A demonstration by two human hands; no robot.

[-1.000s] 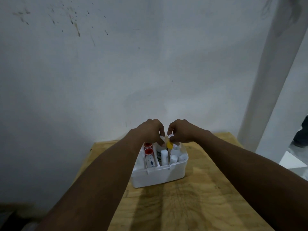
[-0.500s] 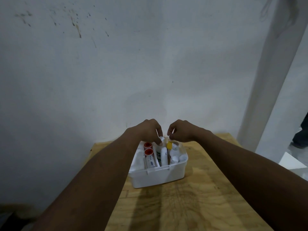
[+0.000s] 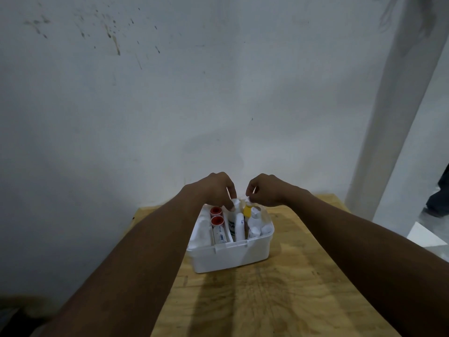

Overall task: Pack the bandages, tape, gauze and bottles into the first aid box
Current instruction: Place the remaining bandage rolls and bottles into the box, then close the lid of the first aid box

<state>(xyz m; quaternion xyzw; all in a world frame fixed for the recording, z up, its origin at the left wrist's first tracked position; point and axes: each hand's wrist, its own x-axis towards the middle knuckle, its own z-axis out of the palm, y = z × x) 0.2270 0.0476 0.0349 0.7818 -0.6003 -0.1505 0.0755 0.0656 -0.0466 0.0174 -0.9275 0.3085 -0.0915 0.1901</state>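
A white first aid box (image 3: pixel 230 255) stands open on the wooden table (image 3: pixel 279 300). Inside it stand two red-capped bottles (image 3: pixel 216 216), several white bottles (image 3: pixel 239 227) and a yellow-capped bottle (image 3: pixel 247 210). My left hand (image 3: pixel 216 190) reaches over the box's far side, fingers curled down, fingertips gripping the cap of a tall white bottle (image 3: pixel 234 206). My right hand (image 3: pixel 267 192) hovers beside it and pinches the small white tip on top of the yellow-capped bottle. White rolls (image 3: pixel 266 228) fill the right end of the box.
The table is pushed against a stained white wall (image 3: pixel 170 105). A white post (image 3: pixel 393 117) rises at the right, with tiled floor and a person's shoe (image 3: pixel 437 205) beyond it. The table's left edge drops off next to my left forearm.
Both hands have sunk a little toward the bottle tops. The thin white piece held up between my fingers a second ago is no longer visible.
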